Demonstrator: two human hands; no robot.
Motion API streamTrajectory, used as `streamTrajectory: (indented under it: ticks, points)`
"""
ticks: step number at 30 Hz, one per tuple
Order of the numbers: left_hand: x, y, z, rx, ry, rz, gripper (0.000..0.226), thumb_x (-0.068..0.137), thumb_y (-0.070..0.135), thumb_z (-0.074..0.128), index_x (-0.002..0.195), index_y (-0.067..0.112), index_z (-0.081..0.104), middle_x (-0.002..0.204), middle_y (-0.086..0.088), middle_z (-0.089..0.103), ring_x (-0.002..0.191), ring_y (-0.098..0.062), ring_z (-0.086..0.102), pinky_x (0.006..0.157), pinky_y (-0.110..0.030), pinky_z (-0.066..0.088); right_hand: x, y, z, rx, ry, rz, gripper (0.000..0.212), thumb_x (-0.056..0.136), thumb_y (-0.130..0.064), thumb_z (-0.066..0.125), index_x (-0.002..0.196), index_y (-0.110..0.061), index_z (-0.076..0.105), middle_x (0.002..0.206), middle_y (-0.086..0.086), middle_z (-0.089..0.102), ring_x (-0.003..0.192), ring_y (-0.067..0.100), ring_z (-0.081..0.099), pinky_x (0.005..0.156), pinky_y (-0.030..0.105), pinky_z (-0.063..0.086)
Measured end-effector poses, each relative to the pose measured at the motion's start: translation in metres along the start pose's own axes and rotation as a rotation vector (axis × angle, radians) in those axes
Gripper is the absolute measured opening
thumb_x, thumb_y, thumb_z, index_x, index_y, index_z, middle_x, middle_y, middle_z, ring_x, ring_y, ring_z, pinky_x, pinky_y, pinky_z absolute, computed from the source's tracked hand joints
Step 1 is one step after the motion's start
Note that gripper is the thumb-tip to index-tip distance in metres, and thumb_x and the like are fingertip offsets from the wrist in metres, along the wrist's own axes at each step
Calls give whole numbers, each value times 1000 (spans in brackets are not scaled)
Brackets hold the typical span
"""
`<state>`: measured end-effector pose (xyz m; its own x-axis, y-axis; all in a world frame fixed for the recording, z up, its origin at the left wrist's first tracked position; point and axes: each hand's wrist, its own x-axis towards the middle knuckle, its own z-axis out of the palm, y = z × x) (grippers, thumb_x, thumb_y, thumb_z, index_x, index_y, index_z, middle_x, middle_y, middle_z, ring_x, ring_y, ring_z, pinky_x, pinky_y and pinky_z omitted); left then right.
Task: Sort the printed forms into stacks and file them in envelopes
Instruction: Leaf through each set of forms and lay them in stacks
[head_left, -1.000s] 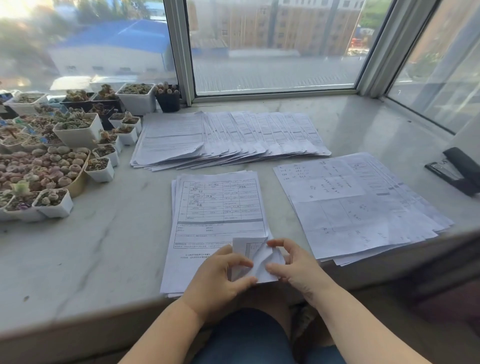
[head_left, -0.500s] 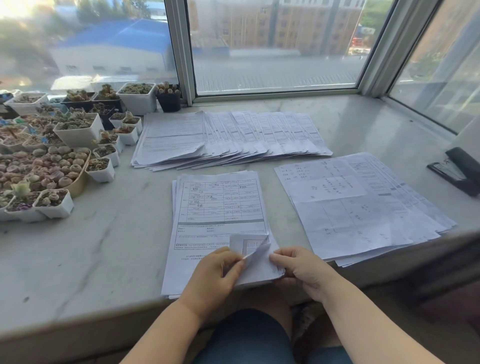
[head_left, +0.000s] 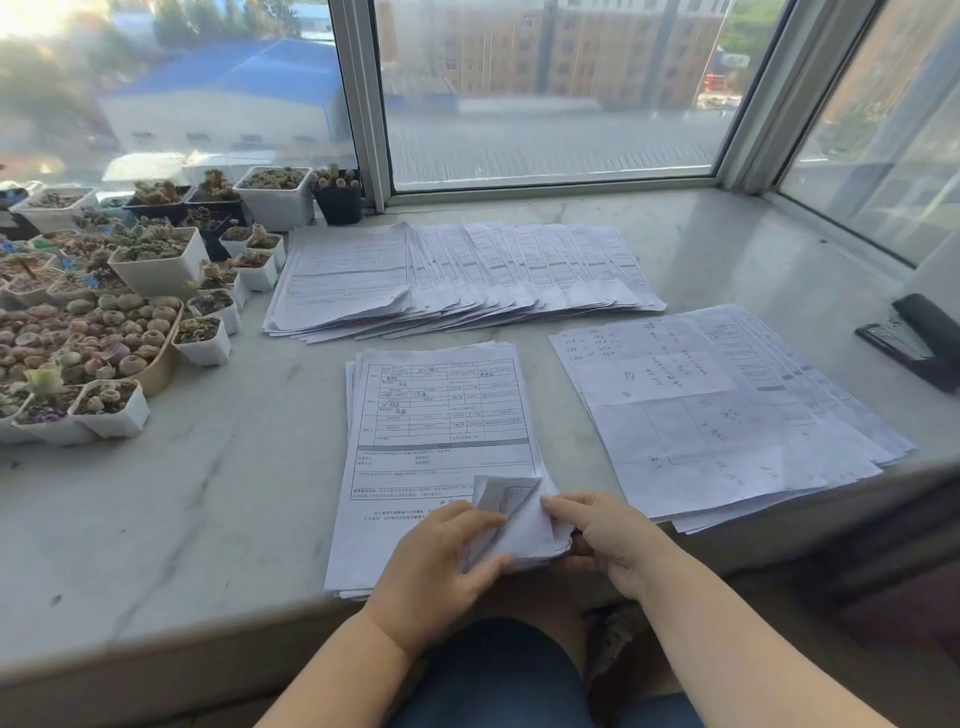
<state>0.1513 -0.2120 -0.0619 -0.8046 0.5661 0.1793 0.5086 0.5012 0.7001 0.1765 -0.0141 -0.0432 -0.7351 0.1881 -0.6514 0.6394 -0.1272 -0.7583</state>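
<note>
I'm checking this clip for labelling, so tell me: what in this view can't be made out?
- Head view: text on the nearest stack of forms is too small and blurred to read.
- The sheets beneath its top form are covered, so their number is unknown.
- The left hand and right hand hide the stack's near right corner below the folded-up corner.
- The black stapler is cut off by the right edge.
- No envelopes appear in view.

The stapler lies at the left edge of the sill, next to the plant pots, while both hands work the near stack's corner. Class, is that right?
Not quite. The head view shows the stapler at the right edge, far from the plant pots. The left hand and right hand do work the near stack's corner.
</note>
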Motion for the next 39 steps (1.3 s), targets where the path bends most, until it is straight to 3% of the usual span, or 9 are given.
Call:
streamTrajectory:
  ticks: [4,10,14,17,21,25,30,35,39]
  points:
    - [0,1,0,-25,33,-5,27,90,23,62,116,27,67,100,12,65,95,-5,59,86,-21,45,-4,-1,-5,-20,-41,14,21,93,-30,62,90,-15,76,91,8,74,81,23,69,64,33,57]
    - [-6,2,5,-102,38,-78,77,87,5,57,146,38,19,95,17,60,84,-2,57,79,-6,38,-6,-11,-17,-386,147,-222,16,94,-22,58,90,-23,73,76,0,64,58,12,57,53,20,47]
    - [-1,6,-1,-69,76,-28,40,85,5,55,109,36,61,93,22,60,91,1,56,79,-15,43,-6,-36,-14,-185,29,-77,37,98,-35,48,97,-4,68,65,7,68,49,14,58,45,21,47]
    - [-5,8,0,-51,-10,-11,47,76,-2,53,105,31,69,100,17,58,99,-2,54,89,-15,41,-3,-40,5,-348,-19,80,50,93,-51,52,104,-3,64,79,14,71,57,19,64,52,25,55]
    - [-13,1,2,108,-69,20,53,73,1,61,122,21,64,125,17,49,119,-4,47,104,-11,32,-3,-34,21,-494,-2,16,26,87,-2,53,110,-5,65,109,16,68,96,31,66,86,46,57]
    - [-8,-8,-16,420,-14,37,82,21,-4,84,101,9,75,109,-9,71,92,-26,71,68,-33,58,-12,-33,15,-346,-31,-183,36,84,8,47,102,-15,68,107,6,71,91,19,68,78,33,58]
    - [23,6,-37,545,173,31,63,64,2,31,113,5,69,121,-13,64,118,-27,51,105,-22,22,-12,-46,-8,77,-86,-315,26,86,-3,53,98,-16,72,95,2,76,80,14,72,62,23,54]
    - [90,29,-40,529,145,125,64,64,3,80,125,8,62,136,-10,53,125,-33,51,110,-30,16,23,-89,-35,161,19,-293,16,95,-1,51,98,-6,66,84,6,74,71,20,68,56,28,55]
    - [151,32,-39,344,123,209,58,88,47,54,139,20,47,152,1,34,144,-15,23,116,-36,14,65,-151,-86,355,139,-348,12,98,-4,49,101,-4,61,90,11,68,77,25,65,58,32,59]
